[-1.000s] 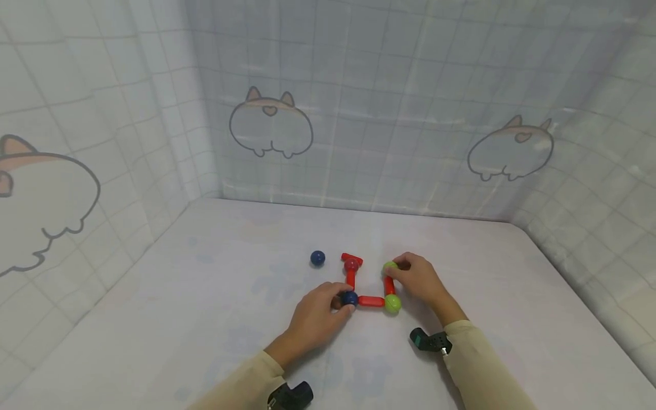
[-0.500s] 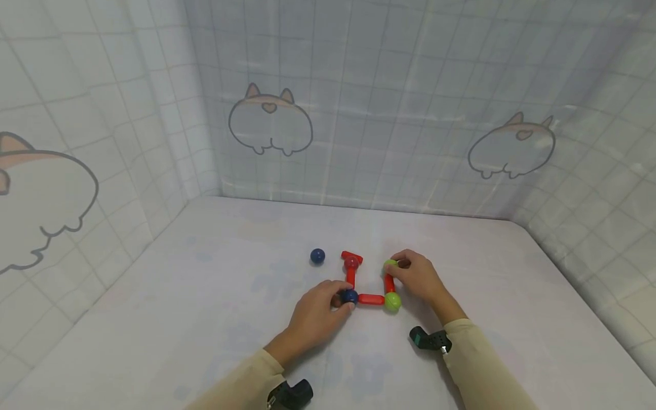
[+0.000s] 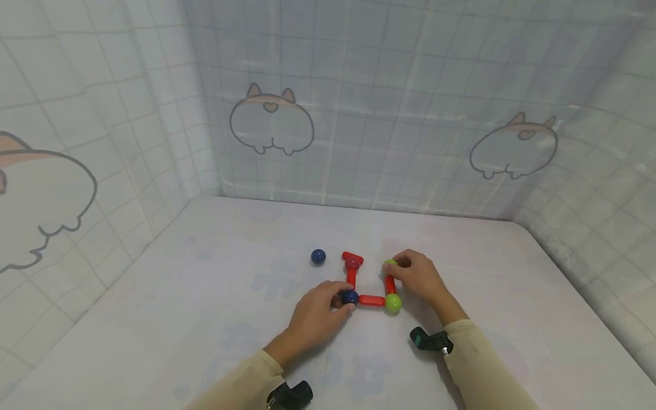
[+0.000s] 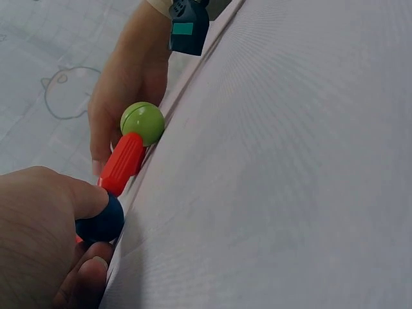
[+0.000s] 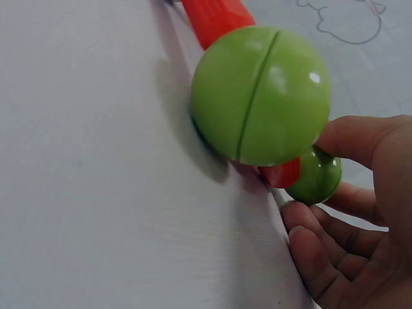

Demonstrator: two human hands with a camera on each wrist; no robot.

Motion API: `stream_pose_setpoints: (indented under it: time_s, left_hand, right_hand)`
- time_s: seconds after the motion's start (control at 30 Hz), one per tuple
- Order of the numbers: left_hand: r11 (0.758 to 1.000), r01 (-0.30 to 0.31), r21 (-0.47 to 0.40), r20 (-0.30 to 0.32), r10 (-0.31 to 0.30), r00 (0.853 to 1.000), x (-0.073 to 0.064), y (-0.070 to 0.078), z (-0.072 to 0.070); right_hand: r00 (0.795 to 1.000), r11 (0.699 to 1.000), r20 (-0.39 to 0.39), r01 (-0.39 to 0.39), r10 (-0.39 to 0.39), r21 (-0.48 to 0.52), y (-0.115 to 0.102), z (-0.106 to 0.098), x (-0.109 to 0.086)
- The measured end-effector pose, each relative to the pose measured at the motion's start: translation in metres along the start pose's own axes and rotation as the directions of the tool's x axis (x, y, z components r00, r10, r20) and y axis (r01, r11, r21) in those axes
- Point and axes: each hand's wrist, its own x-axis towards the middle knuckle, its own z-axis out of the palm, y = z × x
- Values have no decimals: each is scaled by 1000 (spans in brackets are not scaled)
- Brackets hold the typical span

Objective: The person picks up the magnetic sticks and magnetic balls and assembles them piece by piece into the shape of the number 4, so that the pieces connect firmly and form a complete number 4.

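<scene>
A: Where was the ball-and-bar frame (image 3: 371, 300)?
B: On the counter (image 3: 154, 319), an open-sided run of red bars (image 3: 390, 284) joined by balls (image 3: 352, 263).
A: And what did each grip have?
B: The left grip (image 3: 318, 313) was closed around the blue corner ball (image 3: 351, 298); the right grip (image 3: 416, 276) pinched the far green ball (image 3: 390, 263).
A: How would it have handled?
B: Light and stiff, most likely, though the glossy balls might have slipped or turned. The joints seemed the weak spots.
A: Where was it best held?
B: Probably by the balls, as both grips had it; the near green ball (image 3: 393, 303) stood unheld, and a loose blue ball (image 3: 318, 257) lay apart, beyond the left grip
</scene>
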Motion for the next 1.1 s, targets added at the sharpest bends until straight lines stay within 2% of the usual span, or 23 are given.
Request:
stream_pose_setpoints:
  time_s: [0.5, 0.7, 0.9, 1.1]
  left_hand:
    - [1000, 14, 0, 12, -14, 1000, 0, 3, -3]
    - [1000, 11, -3, 10, -11, 1000, 0, 3, -2]
    - [1000, 16, -5, 11, -16, 1000, 0, 2, -1]
    - [1000, 21, 3, 9, -21, 1000, 0, 2, 0]
  right_hand:
    - [998, 986, 54, 21, -30, 166, -2, -3, -1]
    - [999, 977, 51, -15, 4, 213, -2, -2, 0]
    - [997, 953, 69, -56, 37, 299, -2, -1, -1]
    - [994, 940, 89, -91, 65, 328, -1, -1, -1]
